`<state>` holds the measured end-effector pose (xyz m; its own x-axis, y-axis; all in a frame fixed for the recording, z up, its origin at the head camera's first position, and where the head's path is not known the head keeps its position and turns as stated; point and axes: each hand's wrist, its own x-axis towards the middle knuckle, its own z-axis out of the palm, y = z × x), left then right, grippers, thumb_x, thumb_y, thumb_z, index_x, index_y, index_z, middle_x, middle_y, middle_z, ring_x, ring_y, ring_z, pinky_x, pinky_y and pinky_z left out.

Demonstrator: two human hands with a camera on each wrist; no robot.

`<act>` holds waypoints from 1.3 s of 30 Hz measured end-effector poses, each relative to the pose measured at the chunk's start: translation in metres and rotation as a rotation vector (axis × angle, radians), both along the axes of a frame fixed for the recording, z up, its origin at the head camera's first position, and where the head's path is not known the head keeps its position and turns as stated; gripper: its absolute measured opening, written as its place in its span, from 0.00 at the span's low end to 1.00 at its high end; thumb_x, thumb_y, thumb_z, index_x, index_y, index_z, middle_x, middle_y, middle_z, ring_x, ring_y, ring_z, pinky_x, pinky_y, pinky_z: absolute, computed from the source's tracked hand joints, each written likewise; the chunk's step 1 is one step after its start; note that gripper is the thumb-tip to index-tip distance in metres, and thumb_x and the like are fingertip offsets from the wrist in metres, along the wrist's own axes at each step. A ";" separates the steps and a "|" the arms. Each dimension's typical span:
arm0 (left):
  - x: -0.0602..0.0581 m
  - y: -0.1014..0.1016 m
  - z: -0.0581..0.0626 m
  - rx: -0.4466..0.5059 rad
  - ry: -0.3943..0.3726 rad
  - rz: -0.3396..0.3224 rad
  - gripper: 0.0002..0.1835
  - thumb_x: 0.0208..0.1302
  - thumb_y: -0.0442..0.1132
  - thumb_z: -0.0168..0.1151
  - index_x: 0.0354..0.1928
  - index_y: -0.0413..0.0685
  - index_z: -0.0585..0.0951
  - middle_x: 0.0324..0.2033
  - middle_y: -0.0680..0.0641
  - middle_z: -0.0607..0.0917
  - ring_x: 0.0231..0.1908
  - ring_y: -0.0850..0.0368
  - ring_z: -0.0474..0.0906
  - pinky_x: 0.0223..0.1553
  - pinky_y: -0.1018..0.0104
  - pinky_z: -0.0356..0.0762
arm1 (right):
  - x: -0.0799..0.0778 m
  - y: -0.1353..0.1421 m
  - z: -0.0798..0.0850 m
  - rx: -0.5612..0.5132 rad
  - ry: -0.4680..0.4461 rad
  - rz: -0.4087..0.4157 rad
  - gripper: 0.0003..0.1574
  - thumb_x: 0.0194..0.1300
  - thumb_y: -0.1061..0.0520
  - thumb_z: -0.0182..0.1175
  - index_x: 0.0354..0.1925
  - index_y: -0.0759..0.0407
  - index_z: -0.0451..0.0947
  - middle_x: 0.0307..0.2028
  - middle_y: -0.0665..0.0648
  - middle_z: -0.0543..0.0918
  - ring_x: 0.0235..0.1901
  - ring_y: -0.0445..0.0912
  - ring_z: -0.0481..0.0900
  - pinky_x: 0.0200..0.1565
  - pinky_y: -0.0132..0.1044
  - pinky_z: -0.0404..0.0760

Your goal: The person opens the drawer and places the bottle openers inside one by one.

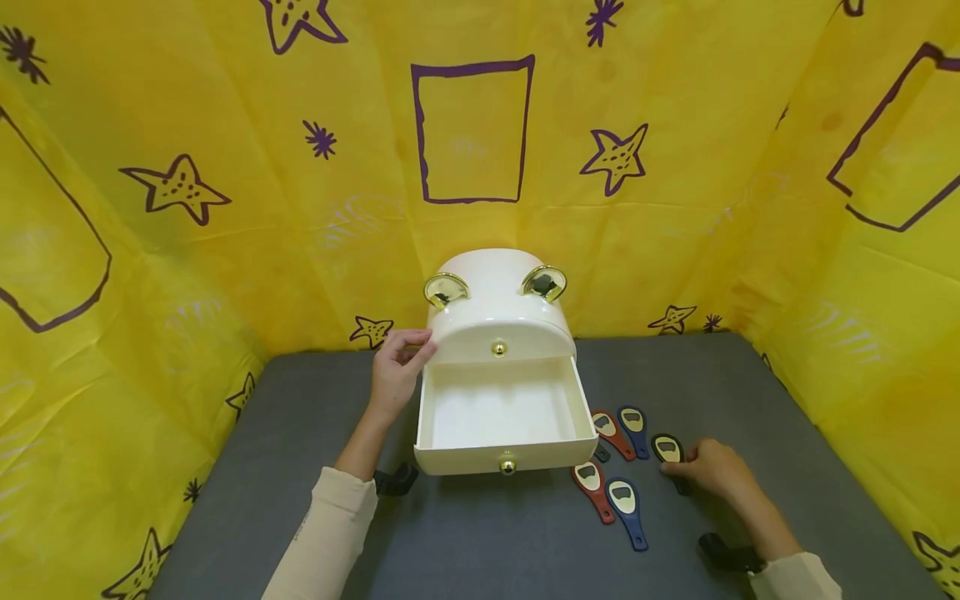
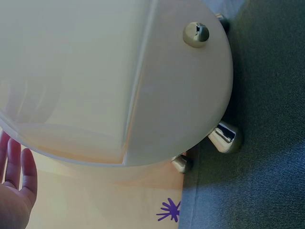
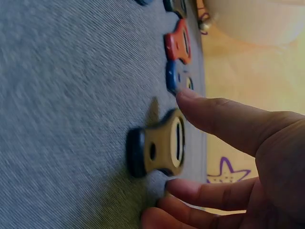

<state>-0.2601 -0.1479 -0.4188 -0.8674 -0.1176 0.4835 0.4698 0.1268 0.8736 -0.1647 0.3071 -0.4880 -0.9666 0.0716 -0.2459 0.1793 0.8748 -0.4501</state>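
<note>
A white rounded drawer box point(image 1: 498, 287) stands at the back of the table, its lower drawer point(image 1: 506, 458) pulled out with nothing in it. Beside the box's left side is my left hand point(image 1: 397, 375), fingertips at its edge. In the left wrist view, the fingers point(image 2: 13, 162) look extended along the box's rim. My right hand point(image 1: 716, 467) is at a black bottle opener point(image 1: 667, 450) on the table. The right wrist view has this bottle opener point(image 3: 164, 143) between spread thumb and fingers, with gaps visible on both sides.
Left of the black one lie more bottle openers: a red one point(image 1: 613, 433), a blue one point(image 1: 633, 429), another red one point(image 1: 592, 490) and another blue one point(image 1: 626, 508). A dark one point(image 1: 602, 453) is partly hidden by the drawer. Yellow cloth point(image 1: 480, 225) encloses the grey table point(image 1: 480, 550).
</note>
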 end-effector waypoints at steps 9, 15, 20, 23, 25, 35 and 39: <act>0.002 0.000 0.001 0.006 -0.002 -0.002 0.09 0.57 0.25 0.67 0.40 0.26 0.82 0.43 0.33 0.79 0.41 0.71 0.76 0.37 0.80 0.77 | 0.003 -0.010 -0.006 0.051 0.116 -0.002 0.19 0.50 0.52 0.71 0.23 0.64 0.73 0.22 0.57 0.76 0.24 0.50 0.72 0.27 0.43 0.69; 0.001 0.001 0.000 0.011 -0.006 -0.009 0.10 0.57 0.24 0.66 0.41 0.25 0.82 0.45 0.31 0.78 0.41 0.71 0.76 0.37 0.80 0.77 | 0.005 -0.013 -0.008 0.064 0.152 -0.003 0.16 0.51 0.57 0.68 0.29 0.69 0.75 0.27 0.64 0.80 0.28 0.56 0.77 0.34 0.57 0.74; 0.001 0.001 0.001 0.016 -0.015 -0.015 0.10 0.57 0.22 0.65 0.41 0.22 0.81 0.45 0.28 0.77 0.41 0.71 0.76 0.37 0.80 0.77 | 0.006 -0.013 -0.009 0.084 0.163 0.012 0.19 0.50 0.59 0.68 0.34 0.75 0.77 0.32 0.72 0.82 0.33 0.65 0.79 0.37 0.61 0.75; 0.001 0.001 0.002 0.018 -0.015 -0.011 0.10 0.58 0.23 0.65 0.41 0.23 0.81 0.45 0.28 0.77 0.42 0.71 0.76 0.37 0.80 0.77 | 0.006 -0.013 -0.009 0.088 0.175 0.008 0.21 0.49 0.60 0.67 0.38 0.77 0.78 0.37 0.75 0.83 0.37 0.70 0.79 0.39 0.63 0.76; 0.002 0.001 0.002 0.018 -0.007 -0.009 0.09 0.58 0.24 0.66 0.40 0.24 0.81 0.44 0.30 0.78 0.42 0.71 0.76 0.37 0.81 0.77 | 0.006 -0.013 -0.010 0.082 0.181 0.004 0.22 0.48 0.60 0.67 0.39 0.77 0.79 0.38 0.76 0.83 0.38 0.71 0.79 0.40 0.63 0.76; 0.000 -0.001 -0.002 0.006 0.039 -0.012 0.10 0.57 0.26 0.67 0.40 0.27 0.82 0.43 0.31 0.78 0.42 0.69 0.76 0.37 0.79 0.78 | 0.007 -0.010 -0.012 0.026 0.190 -0.017 0.26 0.47 0.58 0.67 0.42 0.77 0.80 0.34 0.70 0.85 0.36 0.65 0.81 0.41 0.62 0.77; 0.000 0.000 -0.002 0.013 0.019 -0.009 0.10 0.57 0.25 0.67 0.40 0.25 0.82 0.44 0.30 0.78 0.42 0.70 0.76 0.37 0.81 0.78 | 0.007 -0.009 -0.012 0.008 0.185 -0.024 0.27 0.47 0.58 0.67 0.43 0.78 0.79 0.32 0.66 0.84 0.33 0.60 0.81 0.40 0.61 0.77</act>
